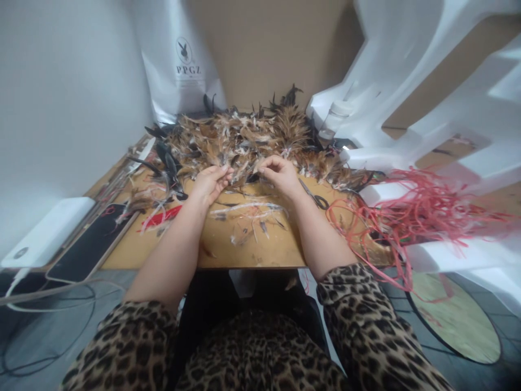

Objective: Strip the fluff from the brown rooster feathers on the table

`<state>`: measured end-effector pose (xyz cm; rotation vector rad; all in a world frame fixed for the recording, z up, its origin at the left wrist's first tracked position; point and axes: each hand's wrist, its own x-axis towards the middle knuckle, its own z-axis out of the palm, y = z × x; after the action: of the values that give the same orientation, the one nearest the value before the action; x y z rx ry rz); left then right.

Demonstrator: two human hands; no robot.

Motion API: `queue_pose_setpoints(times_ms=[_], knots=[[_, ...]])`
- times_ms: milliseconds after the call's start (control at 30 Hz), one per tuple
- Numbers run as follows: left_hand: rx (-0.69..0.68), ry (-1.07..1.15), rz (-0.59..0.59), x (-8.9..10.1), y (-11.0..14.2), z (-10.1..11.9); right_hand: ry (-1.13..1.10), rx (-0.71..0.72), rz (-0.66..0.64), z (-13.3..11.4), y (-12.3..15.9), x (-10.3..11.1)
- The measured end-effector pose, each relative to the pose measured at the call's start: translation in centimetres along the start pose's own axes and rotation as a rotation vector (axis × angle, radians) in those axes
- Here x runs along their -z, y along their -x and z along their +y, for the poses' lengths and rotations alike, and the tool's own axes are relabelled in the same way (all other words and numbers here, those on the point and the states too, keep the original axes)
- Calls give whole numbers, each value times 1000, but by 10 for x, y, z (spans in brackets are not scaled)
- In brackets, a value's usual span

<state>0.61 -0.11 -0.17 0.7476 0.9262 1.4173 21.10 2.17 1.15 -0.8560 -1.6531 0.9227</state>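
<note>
A large pile of brown feathers (203,141) spreads across the back of the wooden table (260,250). At its front edge my left hand (209,184) is turned partly palm up, thumb and fingertips pinched together. What those fingers hold is too small to make out. Just to the right, my right hand (280,172) has thumb and forefinger closed on what looks like a brown feather, its outline merging with the pile behind. Black feathers (166,160) lie left of my left hand. Below the hands are white strips (248,209) and loose bits of feather.
Scissors (315,196) lie right of my right hand. Pink-red strings (431,212) hang over the right edge. A phone (91,241) and a white power bank (49,231) with a cable sit at left. A clear bottle (334,122) and a white bag (183,65) stand behind.
</note>
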Motion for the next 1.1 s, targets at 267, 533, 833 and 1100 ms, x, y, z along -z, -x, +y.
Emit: queue_pose_setpoints(times_ms=[267, 533, 833, 1100], knots=[[-26, -8, -20, -1, 2, 1, 134, -12, -196, -17, 7, 1], [-58, 34, 40, 1, -2, 0, 464, 33, -145, 10, 4, -21], [-85, 21, 33, 4, -5, -2, 1018, 188, -261, 4, -3, -49], [-82, 16, 25, 0, -3, -2, -174, -329, 79, 6, -42, -34]])
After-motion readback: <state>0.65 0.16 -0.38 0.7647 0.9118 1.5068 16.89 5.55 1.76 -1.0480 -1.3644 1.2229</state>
